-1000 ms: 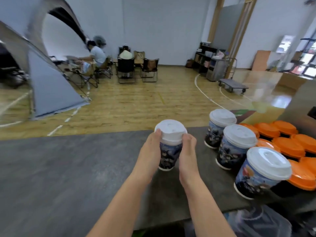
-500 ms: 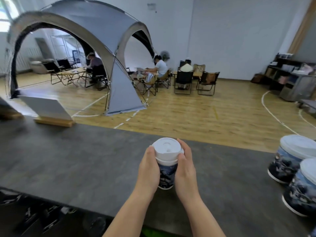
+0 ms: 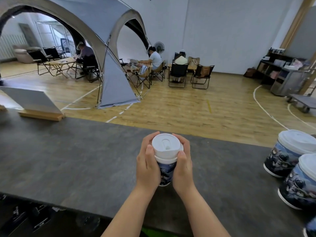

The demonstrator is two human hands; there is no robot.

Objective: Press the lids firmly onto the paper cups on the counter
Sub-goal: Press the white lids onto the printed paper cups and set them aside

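A printed paper cup point(image 3: 166, 171) with a white lid point(image 3: 166, 144) stands on the dark grey counter point(image 3: 77, 159) in front of me. My left hand point(image 3: 147, 163) grips the cup's left side, fingers curled round the lid's far rim and thumb against the lid's edge. My right hand point(image 3: 183, 161) grips the right side the same way, thumb at the lid's lower edge. At the right, two more lidded cups point(image 3: 289, 151) point(image 3: 301, 182) stand on the counter.
A white sign in a wooden base point(image 3: 32, 106) stands at the counter's far left. Beyond the counter lies a wooden floor with a grey tent point(image 3: 109, 69), folding chairs and seated people. Part of another cup point(image 3: 310, 228) shows at the bottom right.
My view has swung left, so the orange lids and one cup left the frame. Both hands stay on the same cup, fingers now curled further round the lid.
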